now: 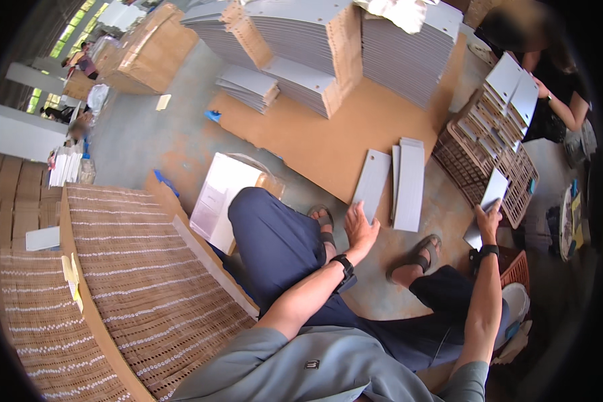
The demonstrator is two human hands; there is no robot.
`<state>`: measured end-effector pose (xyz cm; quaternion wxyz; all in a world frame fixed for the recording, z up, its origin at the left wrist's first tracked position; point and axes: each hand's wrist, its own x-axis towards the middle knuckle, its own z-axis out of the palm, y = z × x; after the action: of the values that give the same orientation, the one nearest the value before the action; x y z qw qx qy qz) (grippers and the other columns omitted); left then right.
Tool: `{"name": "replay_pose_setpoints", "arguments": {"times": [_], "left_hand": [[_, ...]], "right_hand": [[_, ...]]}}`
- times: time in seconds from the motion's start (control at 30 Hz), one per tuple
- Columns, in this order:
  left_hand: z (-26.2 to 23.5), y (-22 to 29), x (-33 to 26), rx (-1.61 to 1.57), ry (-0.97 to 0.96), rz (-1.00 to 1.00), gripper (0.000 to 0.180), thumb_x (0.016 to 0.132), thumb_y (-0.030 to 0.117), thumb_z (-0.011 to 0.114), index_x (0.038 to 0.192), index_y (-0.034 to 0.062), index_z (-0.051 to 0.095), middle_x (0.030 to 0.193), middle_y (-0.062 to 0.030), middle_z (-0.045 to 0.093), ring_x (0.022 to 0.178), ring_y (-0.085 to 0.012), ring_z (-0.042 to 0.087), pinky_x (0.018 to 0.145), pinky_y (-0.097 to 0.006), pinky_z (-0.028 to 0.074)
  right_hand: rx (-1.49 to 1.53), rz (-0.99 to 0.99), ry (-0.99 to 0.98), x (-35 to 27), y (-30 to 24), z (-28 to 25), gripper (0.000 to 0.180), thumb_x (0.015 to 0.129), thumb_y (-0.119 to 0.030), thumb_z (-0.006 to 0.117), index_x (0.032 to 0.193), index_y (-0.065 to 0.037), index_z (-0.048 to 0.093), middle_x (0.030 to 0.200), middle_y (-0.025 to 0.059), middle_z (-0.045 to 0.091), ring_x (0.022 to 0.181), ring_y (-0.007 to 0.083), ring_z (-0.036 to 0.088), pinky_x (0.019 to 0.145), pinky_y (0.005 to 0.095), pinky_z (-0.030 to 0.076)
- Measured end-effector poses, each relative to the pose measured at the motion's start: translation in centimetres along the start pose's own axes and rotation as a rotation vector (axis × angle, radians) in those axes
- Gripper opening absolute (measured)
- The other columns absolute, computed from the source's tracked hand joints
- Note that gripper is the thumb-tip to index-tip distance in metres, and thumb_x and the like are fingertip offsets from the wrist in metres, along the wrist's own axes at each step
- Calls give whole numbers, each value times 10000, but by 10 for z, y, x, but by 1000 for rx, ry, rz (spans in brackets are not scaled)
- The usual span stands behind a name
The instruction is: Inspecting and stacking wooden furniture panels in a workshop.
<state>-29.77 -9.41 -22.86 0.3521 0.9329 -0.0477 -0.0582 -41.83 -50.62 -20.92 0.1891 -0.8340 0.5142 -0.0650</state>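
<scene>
My left hand (362, 230) is closed on the near end of a grey panel (373, 173), a flat rectangular board with a small hole near its far end. Just right of it, a small stack of similar panels (409, 184) lies at the edge of a brown board (321, 144). Off to the right, my right hand (489, 222) grips a narrow pale panel (494, 187) beside a brown plastic crate (452, 157). More panels (506, 100) stand tilted in and above that crate. My right fingers are partly hidden.
Tall stacks of grey panels (295, 40) stand at the back of the brown board. A white box (214, 194) sits by my left knee, next to a large carton of rowed brown strips (147, 268). Another person (563, 94) works beyond the crate.
</scene>
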Motion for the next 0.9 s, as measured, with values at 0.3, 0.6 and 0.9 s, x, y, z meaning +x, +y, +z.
{"name": "replay_pose_setpoints", "arguments": {"times": [0.3, 0.6, 0.9], "left_hand": [[-9, -14, 15, 174, -22, -80, 918, 727, 273, 806, 1461, 99, 283, 1397, -208, 384, 1259, -405, 424, 1020, -515, 383], [-20, -14, 19, 3, -61, -103, 932, 728, 311, 790, 1455, 31, 279, 1275, -246, 446, 1195, -419, 460, 1007, -491, 412], [-52, 45, -14, -1276, -766, -349, 632, 932, 456, 613, 1428, 151, 366, 1330, -72, 526, 1123, -199, 578, 926, -396, 502]], "right_hand": [[318, -193, -172, -127, -165, 28, 1003, 719, -257, 763, 1535, -20, 231, 1345, 362, 396, 1186, 454, 496, 1043, 463, 429], [137, -320, -112, -153, -216, 81, 903, 761, -299, 755, 1498, -24, 314, 1391, 281, 445, 1272, 441, 437, 1056, 491, 415], [1100, -39, -919, -197, -211, 18, 954, 888, -431, 708, 1567, -30, 172, 1456, 203, 436, 1236, 298, 491, 982, 401, 437]]}}
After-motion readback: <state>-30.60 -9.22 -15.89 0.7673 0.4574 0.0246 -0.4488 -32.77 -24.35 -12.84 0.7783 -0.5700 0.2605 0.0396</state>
